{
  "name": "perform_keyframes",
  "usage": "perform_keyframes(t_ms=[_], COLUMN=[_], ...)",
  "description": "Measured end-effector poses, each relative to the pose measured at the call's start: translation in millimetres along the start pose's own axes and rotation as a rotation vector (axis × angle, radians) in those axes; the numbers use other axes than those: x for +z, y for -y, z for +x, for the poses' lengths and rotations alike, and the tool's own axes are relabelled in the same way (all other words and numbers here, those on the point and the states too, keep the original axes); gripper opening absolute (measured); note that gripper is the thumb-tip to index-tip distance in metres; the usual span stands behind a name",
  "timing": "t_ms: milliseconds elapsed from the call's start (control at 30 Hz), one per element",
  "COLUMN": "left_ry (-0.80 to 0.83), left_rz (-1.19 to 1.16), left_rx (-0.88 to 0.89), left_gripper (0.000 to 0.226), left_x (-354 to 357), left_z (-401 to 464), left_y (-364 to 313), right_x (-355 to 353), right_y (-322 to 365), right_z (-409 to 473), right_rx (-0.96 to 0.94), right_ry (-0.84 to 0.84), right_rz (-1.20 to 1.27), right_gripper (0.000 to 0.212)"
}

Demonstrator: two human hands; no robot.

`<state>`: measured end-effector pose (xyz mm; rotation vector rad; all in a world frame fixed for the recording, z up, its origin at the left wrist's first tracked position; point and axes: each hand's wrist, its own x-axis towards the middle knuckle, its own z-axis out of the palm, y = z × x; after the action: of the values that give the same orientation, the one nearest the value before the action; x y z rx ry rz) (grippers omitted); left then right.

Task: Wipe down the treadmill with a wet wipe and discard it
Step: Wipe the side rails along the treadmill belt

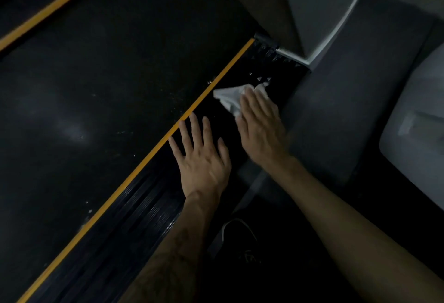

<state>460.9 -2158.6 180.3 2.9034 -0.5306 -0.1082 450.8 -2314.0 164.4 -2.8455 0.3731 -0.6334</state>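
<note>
Your white wet wipe (pixel 230 100) lies crumpled and creased on the black side rail (pixel 211 115) of the treadmill (pixel 96 86), near the rail's far end and just right of the orange stripe (pixel 149 153) that edges the belt. Part of the wipe shows past your fingertips; the rest is hidden under your right hand (pixel 260 124). That hand lies flat on top of it, palm down, fingers straight and close together, pressing the wipe to the rail rather than gripping it. A few small white flecks (pixel 260 80) dot the rail just beyond the wipe, and more speckle the dark belt (pixel 84 98) beside the stripe.

Your left hand (pixel 203 158) rests palm down on the same rail, nearer to you and just beside the right hand, fingers spread and straight, holding nothing; its fingertips reach the orange stripe. Both bare forearms run in from the lower right.

The belt fills the left of the view, with a second orange stripe (pixel 55 6) at the upper left. A grey floor (pixel 348 110) lies to the right of the rail, and a dark shoe (pixel 240 237) shows between your forearms
</note>
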Motion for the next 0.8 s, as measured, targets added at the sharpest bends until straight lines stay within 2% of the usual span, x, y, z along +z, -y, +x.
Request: perform_keyframes(t_ms=[133, 233, 333, 433, 533, 633, 700, 800], left_ry=[0.0, 0.007, 0.002, 0.006, 0.004, 0.002, -0.003, -0.004], left_rz=[-0.018, 0.004, 0.013, -0.016, -0.023, -0.005, 0.0, -0.006], left_rx=[0.011, 0.013, 0.025, 0.018, 0.021, 0.017, 0.02, 0.027], left_gripper=[0.071, 0.071, 0.07, 0.07, 0.07, 0.069, 0.069, 0.07], left_x=[0, 1, 0, 0, -1, -3, -3, -1], left_z=[2, 3, 3, 4, 3, 4, 4, 5], left_y=[-1, -1, -2, -2, -3, -4, -4, -2], right_x=[1, 0, -1, 1, 0, -4, -4, -2], right_y=[-5, -26, -8, 15, -10, -29, -15, 5], right_z=[-26, 7, 7, -30, -23, 10, 6, -31], right_rx=[-0.179, -0.095, 0.057, -0.042, -0.158, -0.061, 0.032, -0.058], right_ry=[0.035, 0.029, 0.027, 0.036, 0.025, 0.026, 0.014, 0.017], right_rz=[0.066, 0.002, -0.019, 0.096, 0.091, 0.004, 0.02, 0.119], right_gripper=[0.05, 0.052, 0.055, 0.053, 0.05, 0.051, 0.053, 0.05])
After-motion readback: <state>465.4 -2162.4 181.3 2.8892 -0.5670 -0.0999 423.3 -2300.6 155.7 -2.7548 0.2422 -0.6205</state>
